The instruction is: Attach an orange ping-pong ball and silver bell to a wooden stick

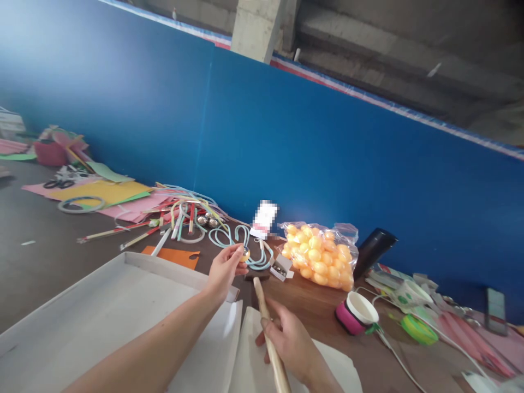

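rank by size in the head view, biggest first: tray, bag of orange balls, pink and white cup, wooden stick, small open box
1. Tray, though the frame cuts it off
2. Bag of orange balls
3. Pink and white cup, wooden stick: too close to rank, and the stick seems nearer
4. Small open box

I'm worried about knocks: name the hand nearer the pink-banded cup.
Right. The right hand, holding a wooden stick, is left of the pink-banded cup; the left hand is farther off on the same side.

Balls [315,255] orange-yellow, bag [347,232] clear. Front-left of bag: pale tan stick [260,297]. Behind bag: plain blue partition [319,158].
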Demonstrator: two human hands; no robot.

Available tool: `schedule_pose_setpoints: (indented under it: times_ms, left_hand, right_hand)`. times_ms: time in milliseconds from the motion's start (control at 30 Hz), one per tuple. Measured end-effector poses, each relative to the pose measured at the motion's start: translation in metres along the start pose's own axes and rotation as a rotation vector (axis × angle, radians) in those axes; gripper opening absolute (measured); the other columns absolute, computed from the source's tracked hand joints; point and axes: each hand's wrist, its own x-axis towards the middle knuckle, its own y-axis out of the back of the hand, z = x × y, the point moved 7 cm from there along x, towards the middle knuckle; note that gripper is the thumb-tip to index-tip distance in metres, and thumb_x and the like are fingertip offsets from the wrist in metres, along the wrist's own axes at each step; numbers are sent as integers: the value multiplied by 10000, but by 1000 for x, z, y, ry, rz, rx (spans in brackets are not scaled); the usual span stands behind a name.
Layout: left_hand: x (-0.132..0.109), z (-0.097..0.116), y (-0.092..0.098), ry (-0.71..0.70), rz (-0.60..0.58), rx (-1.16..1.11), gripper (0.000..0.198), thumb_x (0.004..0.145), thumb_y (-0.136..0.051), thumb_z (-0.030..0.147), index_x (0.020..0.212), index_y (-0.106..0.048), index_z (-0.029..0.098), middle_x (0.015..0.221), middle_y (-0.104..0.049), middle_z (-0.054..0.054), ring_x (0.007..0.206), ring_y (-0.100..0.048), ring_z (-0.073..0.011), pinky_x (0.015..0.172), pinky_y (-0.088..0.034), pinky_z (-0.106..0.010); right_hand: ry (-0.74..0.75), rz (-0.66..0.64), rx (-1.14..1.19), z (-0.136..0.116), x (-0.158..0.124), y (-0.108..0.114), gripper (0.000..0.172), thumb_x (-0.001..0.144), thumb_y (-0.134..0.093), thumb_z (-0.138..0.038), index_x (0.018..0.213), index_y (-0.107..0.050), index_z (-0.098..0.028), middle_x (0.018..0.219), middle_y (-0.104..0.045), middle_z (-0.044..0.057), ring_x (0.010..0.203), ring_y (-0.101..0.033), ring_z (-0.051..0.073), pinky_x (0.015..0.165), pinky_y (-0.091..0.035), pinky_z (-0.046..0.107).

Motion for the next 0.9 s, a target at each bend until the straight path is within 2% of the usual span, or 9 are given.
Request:
schedule_pose_setpoints:
  times_ms: [100,167,233,300,400,600,700,800,900]
  left_hand:
    - [0,-1,1,1,2,-6,453,669,-654,451,1004,-609,151,814,-596,-43,576,-567,-87,544,-533,-239]
    - [0,0,0,2,0,-13,448,669,-657,446,1001,-610,149,809,-595,-41,573,-562,-83,541,-533,-235]
    - [-1,0,-1,7,-11,-23,440,672,-660,434,1000,-609,145,803,-593,-40,565,-555,-77,539,-533,-232]
    - [-3,0,-5,30,-42,-38,427,680,-663,414,1004,-604,142,790,-590,-36,556,-550,-73,537,-531,-229]
    - [-10,-5,-17,113,-164,-79,400,701,-659,375,1020,-595,141,747,-583,-27,551,-553,-76,534,-526,-221]
    - [-33,-14,-44,308,-499,-155,342,755,-612,345,1035,-595,149,854,-618,-64,627,-600,-100,568,-518,-223]
    - [-40,-15,-47,330,-570,-119,337,766,-599,352,1030,-599,143,873,-625,-79,653,-605,-108,581,-508,-225]
    - [-44,-14,-50,318,-622,-81,338,764,-602,348,1029,-600,139,862,-628,-82,679,-605,-117,589,-496,-222]
    - [-46,-12,-51,305,-650,-73,331,757,-613,334,1028,-599,145,855,-624,-72,676,-607,-119,611,-487,-231]
  right_hand:
    - [51,14,-117,-3,0,2,458,819,-506,-343,1242,-468,-171,562,-628,2,433,-580,179,369,-420,231]
    - [125,81,-225,-5,2,8,339,822,-513,-379,1087,-600,-187,562,-629,5,402,-561,164,407,-424,245]
    - [174,198,-243,-6,4,18,294,834,-503,-400,963,-648,-179,615,-652,23,440,-582,162,484,-449,258]
    - [205,302,-198,-6,5,28,305,841,-495,-411,961,-639,-170,631,-651,29,510,-602,174,526,-457,253]
    - [277,366,-117,-10,4,33,323,846,-497,-414,1027,-616,-175,624,-626,18,548,-579,168,516,-444,234]
    - [339,395,76,-17,1,30,348,854,-505,-402,1130,-563,-198,663,-586,5,437,-438,105,396,-368,202]
    - [377,349,213,-21,2,24,395,860,-506,-383,1217,-495,-216,788,-604,30,463,-439,101,380,-361,195]
    - [399,315,332,-24,4,19,449,851,-523,-377,1272,-432,-253,1073,-582,69,567,-511,119,410,-415,201]
    - [393,272,410,-24,7,14,481,847,-531,-376,1296,-403,-261,1161,-554,72,640,-549,133,435,-445,201]
